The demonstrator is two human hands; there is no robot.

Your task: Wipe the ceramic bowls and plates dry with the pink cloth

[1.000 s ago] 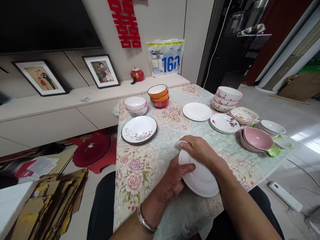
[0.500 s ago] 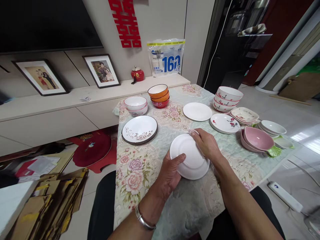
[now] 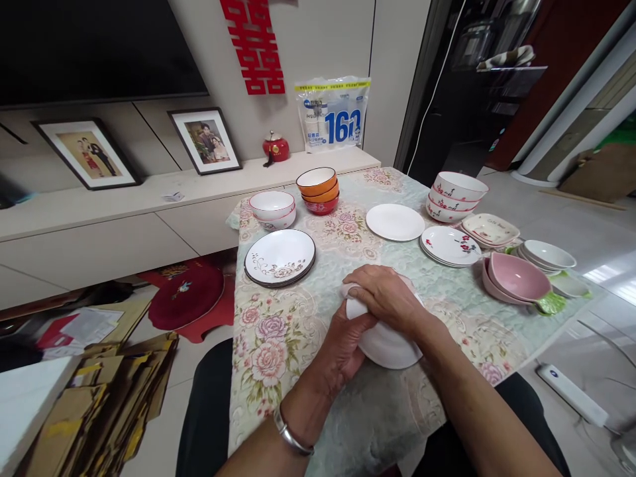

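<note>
A white plate [image 3: 392, 348] is held tilted above the near part of the table. My left hand [image 3: 345, 338] grips its left rim, thumb over the face and fingers behind. Across the plate's upper face lies my right hand [image 3: 385, 298], its fingers curled over the rim near my left thumb. A bit of pale cloth [image 3: 350, 290] shows under those right fingers; most of it is hidden. Beyond the hands, another white plate [image 3: 395, 222] lies flat. Stacked plates with a brown flower print [image 3: 279, 255] sit to the left, and red-flowered plates [image 3: 450, 245] to the right.
White bowls [image 3: 272, 209], orange and red bowls [image 3: 317, 189] and flowered bowls [image 3: 457, 195] stand stacked along the far side. Pink bowls [image 3: 519, 277], square dishes [image 3: 491, 228] and small white bowls [image 3: 546, 254] crowd the right edge. A floral tablecloth [image 3: 271, 358] covers the table.
My right hand has swept left across the plate, from its upper right rim to the upper left, with the pale cloth. My left hand still holds the plate.
</note>
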